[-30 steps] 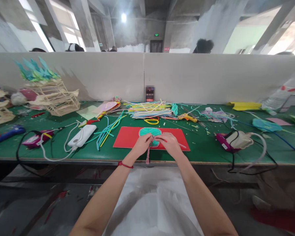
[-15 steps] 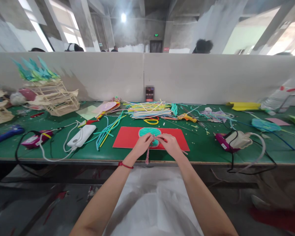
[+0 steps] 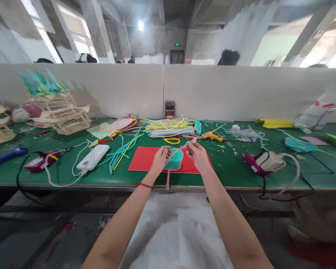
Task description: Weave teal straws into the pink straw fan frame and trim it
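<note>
A teal fan-shaped piece (image 3: 175,161) with a pale edge is tilted over a red board (image 3: 141,158) on the green table. Its short pink pipe-cleaner handle (image 3: 167,180) hangs towards me. My left hand (image 3: 159,160) is closed on the fan's left edge, thumb and fingers pinched together. At the fan's upper right, my right hand (image 3: 197,154) pinches a thin pink pipe cleaner (image 3: 182,146), which stretches across the top of the fan towards my left fingers. Where its far end meets the left fingers is too small to make out.
Behind the board lie a pile of coloured pipe cleaners (image 3: 168,128), yellow-handled scissors (image 3: 172,141) and an orange-yellow tool (image 3: 212,136). A white power bank (image 3: 93,157) is at left, a purple device (image 3: 253,164) at right. The table edge runs close in front.
My hands have moved apart, the right one up and to the right. The pink pipe cleaner is now stretched between them, and the teal fan is tilted off the board.
</note>
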A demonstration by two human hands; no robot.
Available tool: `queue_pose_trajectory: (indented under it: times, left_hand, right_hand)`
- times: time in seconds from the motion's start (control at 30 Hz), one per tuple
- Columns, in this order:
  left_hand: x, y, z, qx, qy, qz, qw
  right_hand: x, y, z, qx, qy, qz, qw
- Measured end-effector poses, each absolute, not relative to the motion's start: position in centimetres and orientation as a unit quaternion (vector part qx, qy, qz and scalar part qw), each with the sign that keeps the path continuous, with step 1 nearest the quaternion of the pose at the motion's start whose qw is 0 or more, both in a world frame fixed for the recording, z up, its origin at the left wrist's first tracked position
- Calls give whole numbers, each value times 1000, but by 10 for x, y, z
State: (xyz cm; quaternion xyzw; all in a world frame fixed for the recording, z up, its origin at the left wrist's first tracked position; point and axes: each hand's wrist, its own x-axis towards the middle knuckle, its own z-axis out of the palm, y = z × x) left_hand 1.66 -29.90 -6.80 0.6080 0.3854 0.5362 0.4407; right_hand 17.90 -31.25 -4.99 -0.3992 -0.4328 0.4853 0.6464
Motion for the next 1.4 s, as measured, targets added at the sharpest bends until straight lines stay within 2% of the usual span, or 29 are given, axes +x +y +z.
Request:
queue_pose_trajectory:
  times: [0.3, 0.4, 0.67, 1.07, 1.4]
  left_hand:
    - [19, -286, -95, 536, 364, 569, 507]
    - [19, -288, -94, 550, 367, 560, 499]
    - [16, -292, -90, 586, 402, 535, 458]
    - [14, -296, -89, 591, 422, 580, 370]
    - [14, -300, -84, 595, 429, 571, 369]
  right_hand:
    - [165, -283, -93, -341, -252, 510, 748]
    - [166, -286, -93, -333, -257, 530, 736]
    - [146, -299, -85, -361, -358, 580, 637]
    - [149, -296, -88, -370, -342, 542, 673]
    - [146, -299, -87, -370, -380, 542, 652]
